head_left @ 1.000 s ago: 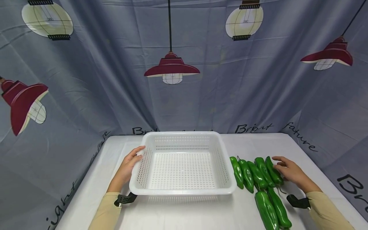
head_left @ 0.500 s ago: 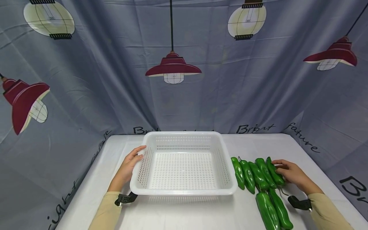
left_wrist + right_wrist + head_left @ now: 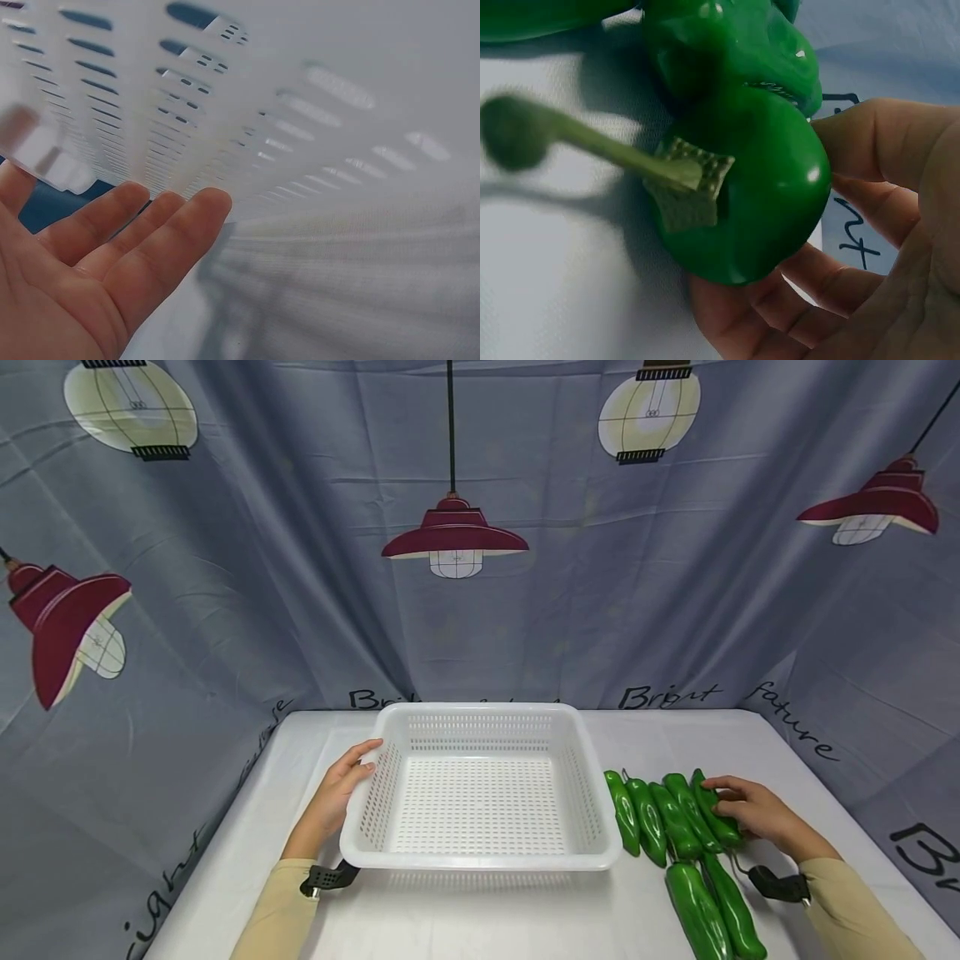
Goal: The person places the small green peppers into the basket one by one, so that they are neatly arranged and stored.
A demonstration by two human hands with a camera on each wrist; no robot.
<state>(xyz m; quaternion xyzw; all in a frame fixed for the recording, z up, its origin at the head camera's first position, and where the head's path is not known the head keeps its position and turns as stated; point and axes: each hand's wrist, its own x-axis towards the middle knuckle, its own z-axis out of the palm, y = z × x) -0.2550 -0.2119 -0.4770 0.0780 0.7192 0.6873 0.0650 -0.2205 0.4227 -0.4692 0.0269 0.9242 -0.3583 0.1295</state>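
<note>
A white perforated plastic basket (image 3: 480,806) stands on the white table with nothing in it. My left hand (image 3: 336,797) rests against its left side, fingers fairly straight along the outer wall (image 3: 300,90) below the rim. On the right lies a group of shiny green peppers (image 3: 675,822). My right hand (image 3: 757,810) holds the rightmost pepper (image 3: 712,814) of the upper row. Seen from the right wrist, the thumb is on one side of this pepper (image 3: 757,172) and curled fingers are on the other. Its stem (image 3: 622,150) points toward the camera.
Two larger green peppers (image 3: 716,906) lie nearer the front, below the row. The leftmost pepper (image 3: 622,814) is close beside the basket's right wall. A grey-blue curtain (image 3: 555,627) printed with lamps hangs behind and beside the white table (image 3: 480,927).
My right hand has moved slightly left onto the rightmost pepper and its fingers have closed around it. The left hand and basket stay put; the view has shifted slightly.
</note>
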